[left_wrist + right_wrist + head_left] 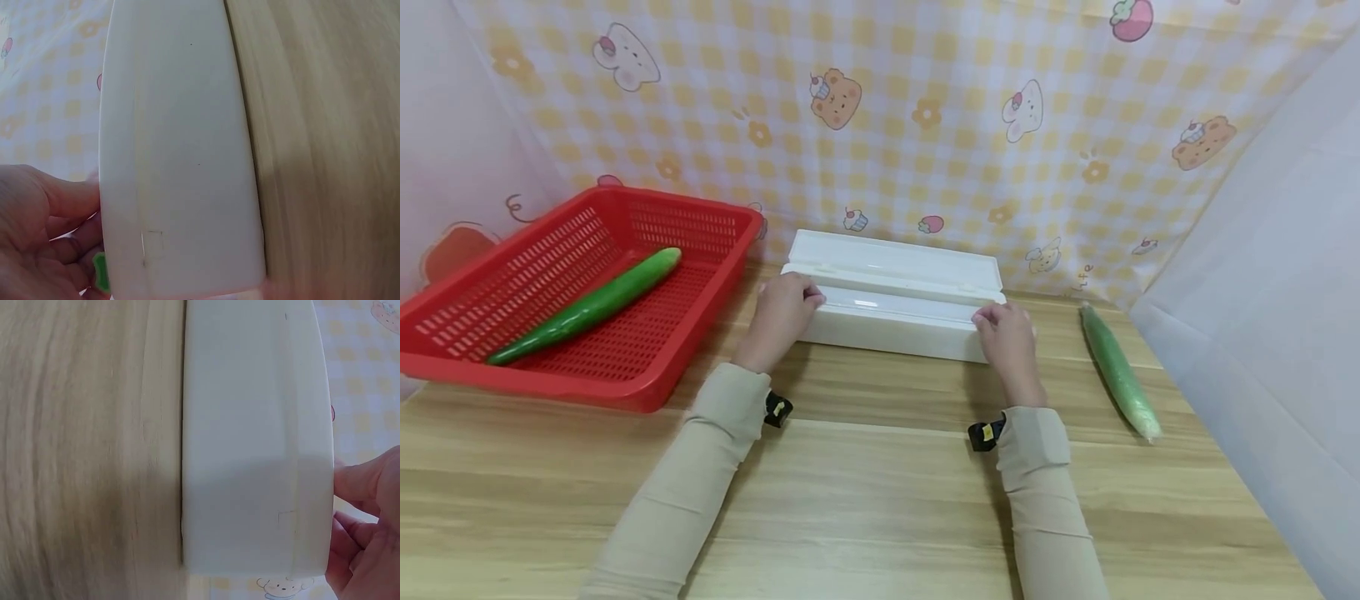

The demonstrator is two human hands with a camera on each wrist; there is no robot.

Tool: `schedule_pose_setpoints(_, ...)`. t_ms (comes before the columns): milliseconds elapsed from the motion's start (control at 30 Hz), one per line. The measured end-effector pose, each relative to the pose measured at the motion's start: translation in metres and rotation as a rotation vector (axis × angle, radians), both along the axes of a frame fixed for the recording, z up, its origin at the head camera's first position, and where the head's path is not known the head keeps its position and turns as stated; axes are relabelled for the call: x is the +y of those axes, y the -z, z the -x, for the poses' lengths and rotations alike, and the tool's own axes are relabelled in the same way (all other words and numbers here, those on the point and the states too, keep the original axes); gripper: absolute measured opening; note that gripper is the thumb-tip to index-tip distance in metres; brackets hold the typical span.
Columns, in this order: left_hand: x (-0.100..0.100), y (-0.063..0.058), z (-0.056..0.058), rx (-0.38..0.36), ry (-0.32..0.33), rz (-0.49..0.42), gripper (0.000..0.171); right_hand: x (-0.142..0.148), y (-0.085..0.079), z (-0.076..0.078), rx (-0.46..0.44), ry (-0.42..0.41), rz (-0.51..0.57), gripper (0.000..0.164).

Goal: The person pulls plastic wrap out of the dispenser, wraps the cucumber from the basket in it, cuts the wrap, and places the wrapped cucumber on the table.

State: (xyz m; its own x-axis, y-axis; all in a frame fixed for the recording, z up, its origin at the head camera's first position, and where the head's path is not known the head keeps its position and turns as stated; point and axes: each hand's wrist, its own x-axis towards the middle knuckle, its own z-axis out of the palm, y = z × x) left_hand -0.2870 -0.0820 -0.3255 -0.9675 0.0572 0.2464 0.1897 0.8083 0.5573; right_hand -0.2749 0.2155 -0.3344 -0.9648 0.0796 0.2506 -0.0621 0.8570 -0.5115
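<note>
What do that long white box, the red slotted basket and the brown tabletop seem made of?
The long white box: probably smooth plastic with little sheen, judging by its even walls and rounded corners. The red slotted basket: likely moulded plastic, slightly shiny, with regular openings. The brown tabletop: wood or printed laminate; grain shows under soft sheen.

In both wrist views, the white box (187,150) hides the fingertips of your hands (25,234) (378,547). Your head view crops the red basket (647,392) at left; the left wrist's green piece (100,272) shows too little to identify.
</note>
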Motion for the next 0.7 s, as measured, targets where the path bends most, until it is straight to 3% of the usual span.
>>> schedule_pose_setpoints(200, 0.0040, 0.0014, 0.0009, 0.030, -0.027, 0.023, 0.017, -0.0035, 0.0007, -0.0016, 0.039, 0.024, -0.051, 0.022)
schedule_pose_setpoints(433, 0.0050, 0.0019, 0.0008, 0.083, -0.032, 0.076, 0.017, -0.0034, -0.0010, -0.0023, 0.062, 0.026, -0.030, 0.024)
schedule_pose_setpoints(700, 0.0069, 0.0019, 0.0015, 0.085, -0.037, 0.133, 0.019, 0.0025, -0.0055, -0.0051, -0.005, -0.083, 0.002, 0.029)
